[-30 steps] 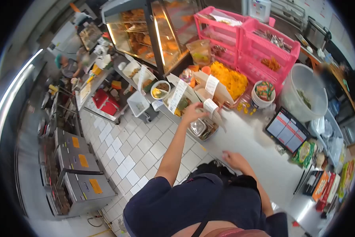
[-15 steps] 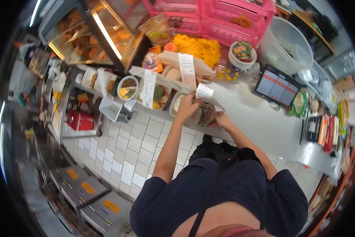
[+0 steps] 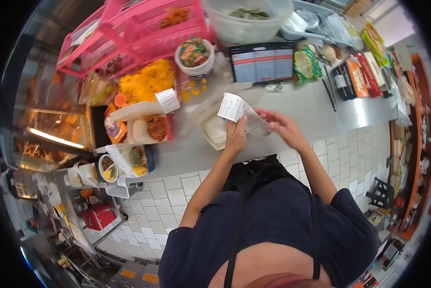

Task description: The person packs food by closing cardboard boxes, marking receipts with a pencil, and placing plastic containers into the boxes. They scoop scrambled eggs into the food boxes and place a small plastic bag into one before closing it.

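My left hand pinches a long printed receipt between thumb and fingers, holding it above the counter. The strip bends over, its lower end slanting to the right. My right hand is raised at that end, fingers apart and right beside the paper's edge. Under and left of the receipt lies an open pale takeaway box with white contents, its lid partly behind the paper. Further left, another open box holds a pale item and reddish-brown food, with a second receipt on its raised lid.
A tablet stands behind my hands, beside stacked bowls. Pink crates and a big clear tub line the back. Yellow food fills a tray on the left. Cartons stand on the right.
The view has swung right. My left hand now holds the receipt over the box, with more of the strip showing. My right hand has left the box's side and risen to the paper.
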The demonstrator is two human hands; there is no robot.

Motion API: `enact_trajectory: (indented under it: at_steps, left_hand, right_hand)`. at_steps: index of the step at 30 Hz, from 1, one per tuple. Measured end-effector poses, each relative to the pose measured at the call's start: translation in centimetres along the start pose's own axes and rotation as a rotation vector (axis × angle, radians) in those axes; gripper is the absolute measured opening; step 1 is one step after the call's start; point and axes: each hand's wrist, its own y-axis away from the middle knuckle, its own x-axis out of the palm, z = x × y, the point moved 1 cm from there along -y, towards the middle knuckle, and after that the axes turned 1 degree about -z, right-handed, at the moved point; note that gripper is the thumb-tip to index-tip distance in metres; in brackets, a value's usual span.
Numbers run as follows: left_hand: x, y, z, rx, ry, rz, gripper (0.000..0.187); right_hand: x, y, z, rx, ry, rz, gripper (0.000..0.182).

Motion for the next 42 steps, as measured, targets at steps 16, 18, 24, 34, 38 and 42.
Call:
enact_trajectory:
  at_steps: [16,18,24,34,38,42]
  left_hand:
    - [7.8,-3.7,17.0,0.433,-1.464,-0.119,0.05]
    - [7.4,-1.3,19.5,0.119,-1.619,-0.076,0.057]
    - [7.0,-1.3,18.5,0.011,-1.512,-0.122,0.072]
    - [7.2,-1.4,17.5,-0.036,-1.488,-0.07,0.091]
    - [7.6,-1.9,16.5,-0.071,-1.519,-0.022,0.087]
    - [7.6,-1.9,16.6,-0.115,-1.519,0.0,0.092]
  right_hand:
    - [-13.5,2.7,-14.2,0.707,-0.303,0.402,0.032]
    - [-16.9,0.8,-12.8,0.429,0.397,0.395,0.028]
    - [-27.2,-7.1,-20.7,0.211,0.901,-0.305,0.035]
    - [-19.8,-0.3,-14.1,0.192,0.458,0.433,0.03]
    - [-15.3,-2.6,-12.1,-0.016,0.668,0.42,0.031]
    - [-15.1,-2.6,-12.0,-0.134,0.644,0.572,0.032]
